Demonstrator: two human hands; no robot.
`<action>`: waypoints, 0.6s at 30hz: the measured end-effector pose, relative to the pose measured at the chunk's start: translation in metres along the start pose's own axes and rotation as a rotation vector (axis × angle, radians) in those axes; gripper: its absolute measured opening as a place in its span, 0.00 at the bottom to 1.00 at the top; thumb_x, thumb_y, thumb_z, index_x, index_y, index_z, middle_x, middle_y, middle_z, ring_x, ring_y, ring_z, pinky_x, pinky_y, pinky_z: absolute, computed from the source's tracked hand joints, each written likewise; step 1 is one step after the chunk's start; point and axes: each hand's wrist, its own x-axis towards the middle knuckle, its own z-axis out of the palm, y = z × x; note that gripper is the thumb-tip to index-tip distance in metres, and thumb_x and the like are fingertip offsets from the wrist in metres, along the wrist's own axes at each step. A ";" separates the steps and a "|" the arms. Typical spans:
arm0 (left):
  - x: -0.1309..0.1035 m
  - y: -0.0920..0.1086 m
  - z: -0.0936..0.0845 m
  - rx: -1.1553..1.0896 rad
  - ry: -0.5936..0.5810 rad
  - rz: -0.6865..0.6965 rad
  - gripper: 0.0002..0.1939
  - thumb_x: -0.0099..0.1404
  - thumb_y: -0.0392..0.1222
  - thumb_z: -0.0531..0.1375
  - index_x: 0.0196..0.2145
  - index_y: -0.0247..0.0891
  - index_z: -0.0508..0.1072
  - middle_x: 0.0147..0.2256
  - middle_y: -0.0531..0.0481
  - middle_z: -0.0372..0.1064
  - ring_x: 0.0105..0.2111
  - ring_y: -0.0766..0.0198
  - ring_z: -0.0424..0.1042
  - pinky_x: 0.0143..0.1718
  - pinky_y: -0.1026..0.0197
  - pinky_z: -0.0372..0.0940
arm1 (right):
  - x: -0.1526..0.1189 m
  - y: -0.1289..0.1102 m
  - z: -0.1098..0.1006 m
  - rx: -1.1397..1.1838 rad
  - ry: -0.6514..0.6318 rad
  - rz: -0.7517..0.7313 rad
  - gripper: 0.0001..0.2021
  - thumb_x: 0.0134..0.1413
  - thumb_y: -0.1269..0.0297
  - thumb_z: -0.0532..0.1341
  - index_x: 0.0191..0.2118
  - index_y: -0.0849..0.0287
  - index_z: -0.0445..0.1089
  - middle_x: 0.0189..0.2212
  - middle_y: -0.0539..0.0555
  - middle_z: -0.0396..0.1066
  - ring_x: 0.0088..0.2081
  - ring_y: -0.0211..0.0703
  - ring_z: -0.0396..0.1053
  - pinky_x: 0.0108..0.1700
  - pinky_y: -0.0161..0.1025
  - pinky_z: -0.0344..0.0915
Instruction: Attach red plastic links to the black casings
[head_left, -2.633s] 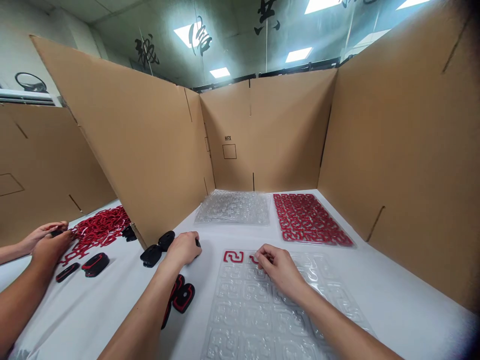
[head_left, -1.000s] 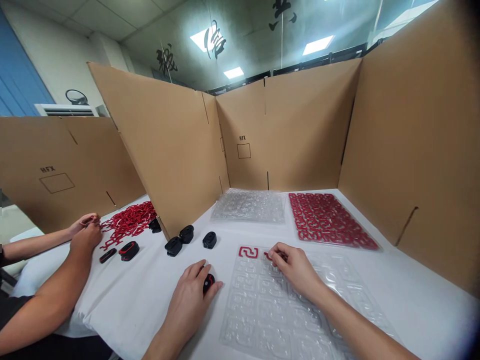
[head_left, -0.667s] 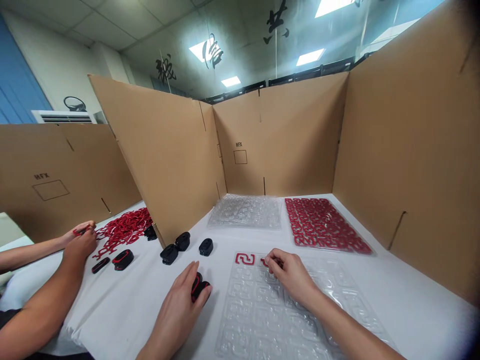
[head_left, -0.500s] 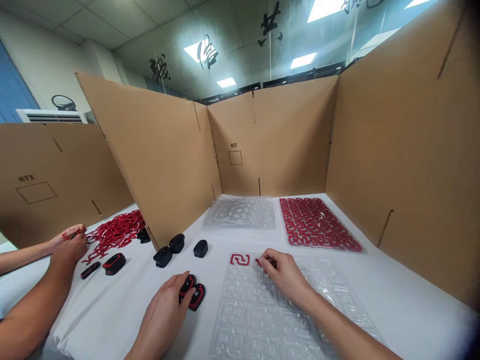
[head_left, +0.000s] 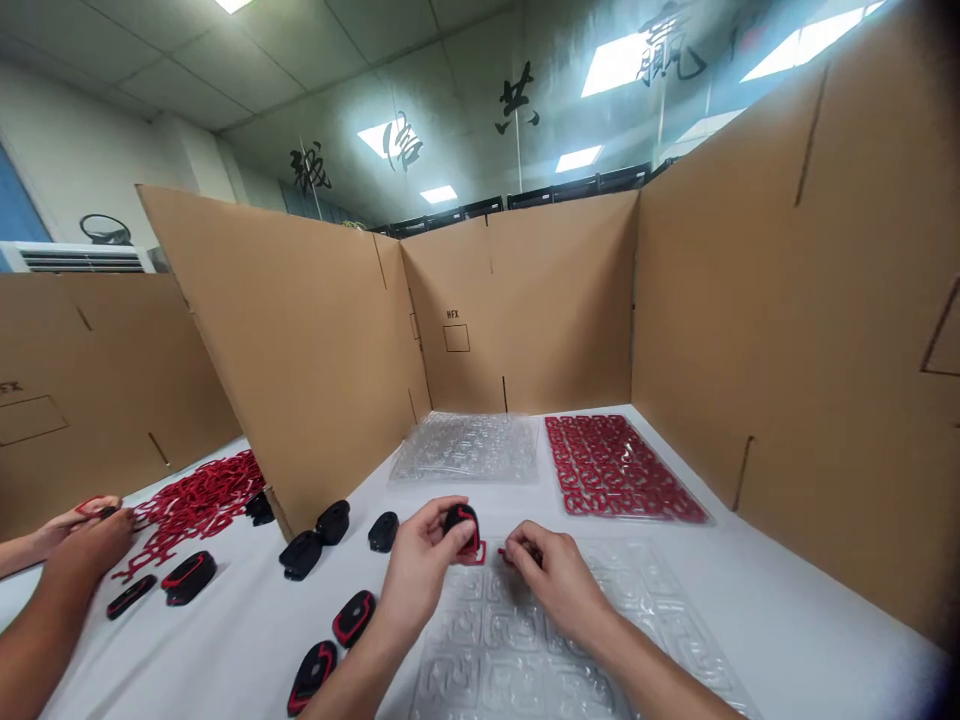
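My left hand (head_left: 424, 560) is closed around a black rounded shell with red trim (head_left: 460, 522), raised above the tray's far left corner. My right hand (head_left: 551, 568) pinches a small red piece (head_left: 502, 552) over the clear moulded tray (head_left: 517, 625); most of that piece is hidden by the fingers. In the tray's corner pocket lies a red S-shaped strip (head_left: 474, 556), partly covered by my left hand and the shell. Two more black shells with red trim, one (head_left: 354, 617) beside my left forearm and another (head_left: 309, 682) nearer me, rest on the white table.
Black shells (head_left: 300, 555) stand left of the tray. Behind it lie clear empty trays (head_left: 466, 448) and a tray filled with red strips (head_left: 622, 465). Cardboard partitions (head_left: 525, 310) enclose the table. At left, another person's hands (head_left: 97, 535) work beside a red heap (head_left: 202, 500).
My left hand has picked a black shell with red trim off the table and carried it right, to the tray. My right hand stays over the tray. The view has shifted slightly.
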 end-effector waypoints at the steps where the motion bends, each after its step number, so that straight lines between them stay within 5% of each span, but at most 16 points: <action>1: 0.007 -0.001 0.011 -0.114 -0.001 -0.034 0.21 0.52 0.48 0.69 0.41 0.35 0.74 0.33 0.47 0.74 0.32 0.60 0.74 0.31 0.59 0.72 | 0.000 -0.001 0.000 0.016 0.015 -0.002 0.10 0.61 0.62 0.53 0.35 0.59 0.70 0.23 0.49 0.71 0.26 0.40 0.67 0.30 0.34 0.59; 3: 0.016 -0.007 0.026 -0.300 -0.005 -0.123 0.18 0.53 0.46 0.69 0.40 0.35 0.74 0.36 0.46 0.76 0.33 0.60 0.75 0.35 0.58 0.72 | -0.002 -0.003 0.000 0.125 0.067 -0.010 0.11 0.62 0.61 0.54 0.45 0.59 0.68 0.24 0.48 0.71 0.27 0.40 0.69 0.31 0.34 0.62; 6: 0.018 -0.021 0.036 -0.432 -0.088 -0.216 0.16 0.55 0.44 0.69 0.40 0.35 0.74 0.37 0.44 0.77 0.35 0.60 0.77 0.39 0.59 0.71 | -0.004 -0.004 0.001 0.214 0.115 -0.010 0.12 0.60 0.59 0.58 0.47 0.57 0.66 0.27 0.49 0.72 0.29 0.40 0.70 0.32 0.34 0.65; 11: 0.009 -0.033 0.030 -0.433 -0.142 -0.222 0.14 0.52 0.44 0.71 0.35 0.35 0.76 0.35 0.45 0.78 0.34 0.61 0.76 0.37 0.61 0.70 | -0.004 -0.002 0.004 0.321 0.136 0.064 0.12 0.61 0.54 0.57 0.38 0.58 0.69 0.25 0.49 0.69 0.26 0.38 0.68 0.28 0.33 0.65; 18: 0.011 -0.031 0.025 -0.428 -0.174 -0.269 0.13 0.57 0.48 0.67 0.32 0.35 0.75 0.30 0.48 0.75 0.29 0.64 0.73 0.29 0.66 0.66 | -0.007 -0.011 0.006 0.435 0.107 0.086 0.16 0.63 0.55 0.55 0.50 0.58 0.66 0.29 0.50 0.70 0.27 0.39 0.69 0.28 0.34 0.67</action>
